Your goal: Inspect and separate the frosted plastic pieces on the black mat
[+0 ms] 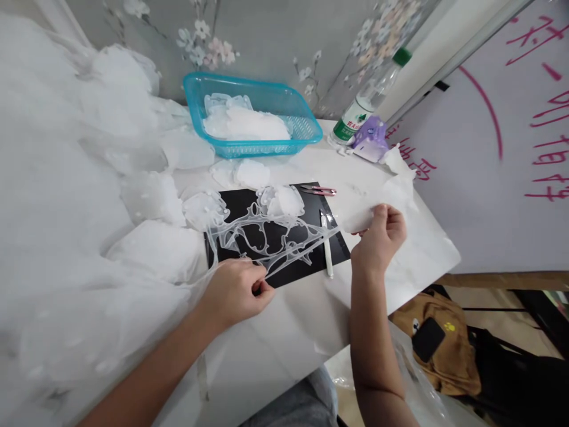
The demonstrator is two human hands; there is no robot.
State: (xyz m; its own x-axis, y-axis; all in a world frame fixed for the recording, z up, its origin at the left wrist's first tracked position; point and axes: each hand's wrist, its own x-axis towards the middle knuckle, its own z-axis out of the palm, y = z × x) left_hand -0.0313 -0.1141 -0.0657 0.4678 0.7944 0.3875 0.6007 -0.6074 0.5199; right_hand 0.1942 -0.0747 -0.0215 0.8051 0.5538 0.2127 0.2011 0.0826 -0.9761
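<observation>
A thin, translucent white sheet with cut-out openings [306,244] is stretched between my hands, above a black mat [306,270]. My left hand [242,290] is closed on its near edge, left of centre. On the right, my right hand [377,234] pinches the far end of the sheet, its fingertips partly hidden. Scallop-edged white pieces [284,201] lie in a small stack at the mat's back edge, with another stack [205,209] at its left corner. Pink-handled thread snips [324,191] and a slim white pen-like tool [328,255] rest at the mat's right side.
Behind the mat stands a blue plastic basket [195,104] holding white pieces. A green-capped bottle [351,121] and a purple packet [371,139] are at the back right. Heaped white sheer material [89,196] fills the left. Beyond the table are a whiteboard [489,207] and a brown bag [453,350].
</observation>
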